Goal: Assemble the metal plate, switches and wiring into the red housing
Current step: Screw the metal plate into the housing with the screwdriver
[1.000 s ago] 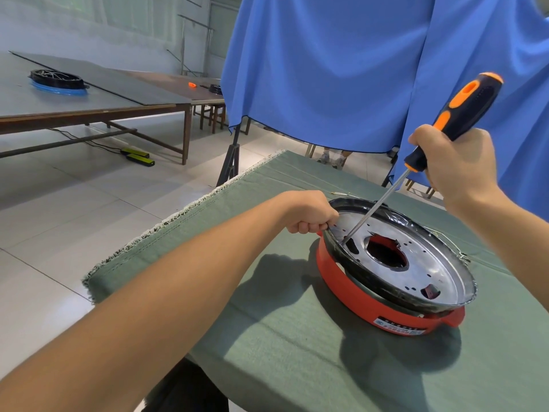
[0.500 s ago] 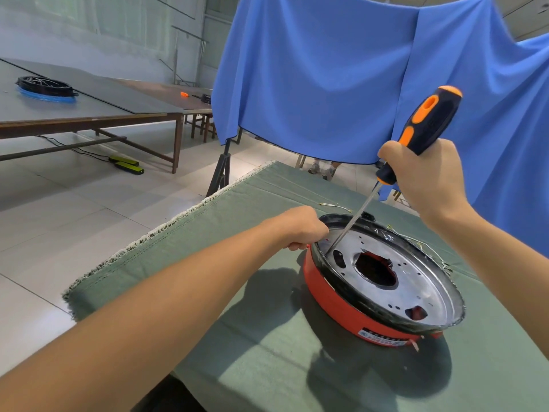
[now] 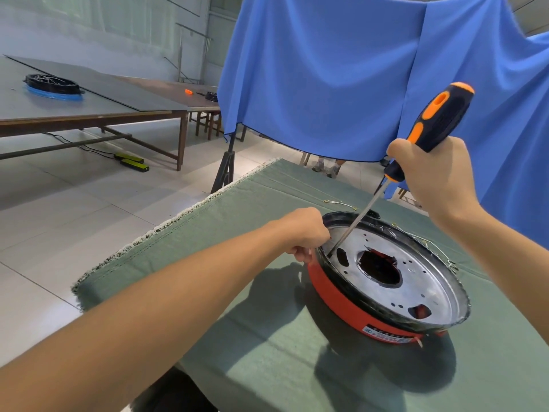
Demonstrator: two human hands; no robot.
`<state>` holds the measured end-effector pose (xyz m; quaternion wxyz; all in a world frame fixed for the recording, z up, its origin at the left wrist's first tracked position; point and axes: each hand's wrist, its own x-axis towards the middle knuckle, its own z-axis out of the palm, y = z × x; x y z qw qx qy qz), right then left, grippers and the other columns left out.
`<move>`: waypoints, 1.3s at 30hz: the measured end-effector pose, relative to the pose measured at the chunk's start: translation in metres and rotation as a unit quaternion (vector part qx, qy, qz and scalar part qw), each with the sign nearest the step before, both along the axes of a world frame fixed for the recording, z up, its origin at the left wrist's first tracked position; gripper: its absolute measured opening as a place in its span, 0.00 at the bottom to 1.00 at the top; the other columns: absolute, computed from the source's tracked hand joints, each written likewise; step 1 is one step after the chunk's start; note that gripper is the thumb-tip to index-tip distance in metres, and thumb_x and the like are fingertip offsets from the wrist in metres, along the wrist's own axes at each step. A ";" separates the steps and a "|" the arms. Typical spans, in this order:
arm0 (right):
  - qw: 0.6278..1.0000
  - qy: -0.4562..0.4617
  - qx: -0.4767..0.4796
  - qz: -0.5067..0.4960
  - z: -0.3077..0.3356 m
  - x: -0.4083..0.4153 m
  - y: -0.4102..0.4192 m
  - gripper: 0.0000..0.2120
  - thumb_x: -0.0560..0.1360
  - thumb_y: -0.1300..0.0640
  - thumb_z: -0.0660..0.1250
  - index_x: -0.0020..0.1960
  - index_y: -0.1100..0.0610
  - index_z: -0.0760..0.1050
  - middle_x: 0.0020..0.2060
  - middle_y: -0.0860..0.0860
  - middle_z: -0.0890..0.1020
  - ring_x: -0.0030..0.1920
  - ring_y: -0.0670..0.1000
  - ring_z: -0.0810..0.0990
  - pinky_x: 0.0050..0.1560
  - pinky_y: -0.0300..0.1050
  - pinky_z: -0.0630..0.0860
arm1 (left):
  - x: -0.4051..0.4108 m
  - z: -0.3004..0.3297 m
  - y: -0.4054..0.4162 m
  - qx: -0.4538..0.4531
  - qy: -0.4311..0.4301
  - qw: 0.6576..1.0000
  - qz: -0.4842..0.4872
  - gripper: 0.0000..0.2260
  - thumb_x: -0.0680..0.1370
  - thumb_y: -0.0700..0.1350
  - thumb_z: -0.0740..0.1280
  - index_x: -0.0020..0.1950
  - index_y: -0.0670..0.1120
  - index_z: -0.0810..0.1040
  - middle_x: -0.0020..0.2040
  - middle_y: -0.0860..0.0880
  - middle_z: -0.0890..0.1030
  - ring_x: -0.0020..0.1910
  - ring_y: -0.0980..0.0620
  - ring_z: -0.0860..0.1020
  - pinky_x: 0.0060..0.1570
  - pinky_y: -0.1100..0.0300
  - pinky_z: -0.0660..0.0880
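Red housing [image 3: 335, 289] sits on the green cloth [image 3: 237, 337] covering the tabletop, right of centre in the head view. A shiny metal plate [image 3: 416, 281] lies inside it, ringed by a black rim [image 3: 350, 217]. The plate has a large central hole [image 3: 378, 267] showing red beneath, a smaller oval opening near its left edge and another cut-out at its near right edge, plus several small holes.

Left hand [image 3: 303, 233]: fingers curled over the left edge of the housing, gripping the rim where it meets the red wall. Forearm stretches in from lower left.

Right hand [image 3: 430, 176]: fist closed round a screwdriver [image 3: 439, 114] with a black and orange handle. The handle points up and right; the steel shaft [image 3: 356, 221] slants down and left. Its tip meets the plate at the left margin, just beside the left hand's fingers. Whether the tip is seated in a screw cannot be told.

A white label [image 3: 386, 336] is on the near wall of the housing. Thin wires [image 3: 341, 203] lie on the cloth behind the housing; more wire shows at its right side.

Background: a blue cloth [image 3: 326, 78] hangs behind the tabletop. To the left, a long table [image 3: 89, 114] carries a black ring-shaped part on a blue base [image 3: 52, 86]. Two yellow-green bars [image 3: 132, 162] lie on the tiled floor.
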<state>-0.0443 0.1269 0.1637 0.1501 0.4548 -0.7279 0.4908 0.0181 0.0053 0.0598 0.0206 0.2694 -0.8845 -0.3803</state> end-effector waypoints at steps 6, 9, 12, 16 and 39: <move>1.000 -0.007 0.013 0.004 0.002 0.001 -0.003 0.15 0.67 0.61 0.62 0.28 0.54 0.58 0.23 0.50 0.70 0.21 0.45 0.63 0.19 0.32 0.57 | 0.006 -0.008 0.000 0.011 0.008 1.000 -0.002 0.15 0.76 0.43 0.57 0.43 0.35 0.80 0.37 0.39 0.84 0.24 0.47 0.78 0.23 0.66 0.72; 1.000 0.007 0.022 0.001 0.001 0.002 -0.002 0.17 0.66 0.60 0.62 0.21 0.52 0.62 0.22 0.47 0.72 0.23 0.45 0.63 0.19 0.31 0.58 | 0.007 -0.019 0.001 0.014 0.039 0.999 0.020 0.17 0.78 0.48 0.57 0.50 0.36 0.76 0.38 0.40 0.84 0.25 0.45 0.78 0.23 0.64 0.72; 0.999 0.028 0.003 -0.023 -0.004 0.001 -0.004 0.19 0.67 0.59 0.63 0.21 0.53 0.61 0.16 0.43 0.68 0.27 0.49 0.71 0.20 0.30 0.59 | 0.007 -0.022 0.000 -0.026 0.062 0.997 0.041 0.14 0.78 0.51 0.58 0.53 0.41 0.74 0.38 0.45 0.82 0.30 0.45 0.81 0.29 0.60 0.77; 0.997 0.035 -0.048 -0.046 -0.008 -0.009 -0.006 0.18 0.68 0.58 0.64 0.26 0.55 0.58 0.16 0.43 0.67 0.27 0.52 0.75 0.29 0.40 0.66 | 0.004 -0.025 -0.001 -0.074 0.101 0.991 0.054 0.15 0.77 0.51 0.61 0.63 0.50 0.69 0.49 0.48 0.78 0.49 0.43 0.79 0.50 0.49 0.78; 0.972 -0.126 -0.190 0.047 -0.025 -0.082 -0.028 0.18 0.70 0.62 0.64 0.34 0.61 0.54 0.30 0.58 0.58 0.34 0.56 0.58 0.24 0.34 0.64 | -0.013 -0.053 -0.007 0.130 0.296 0.944 0.058 0.16 0.66 0.45 0.60 0.50 0.54 0.80 0.40 0.60 0.83 0.38 0.64 0.79 0.36 0.74 0.71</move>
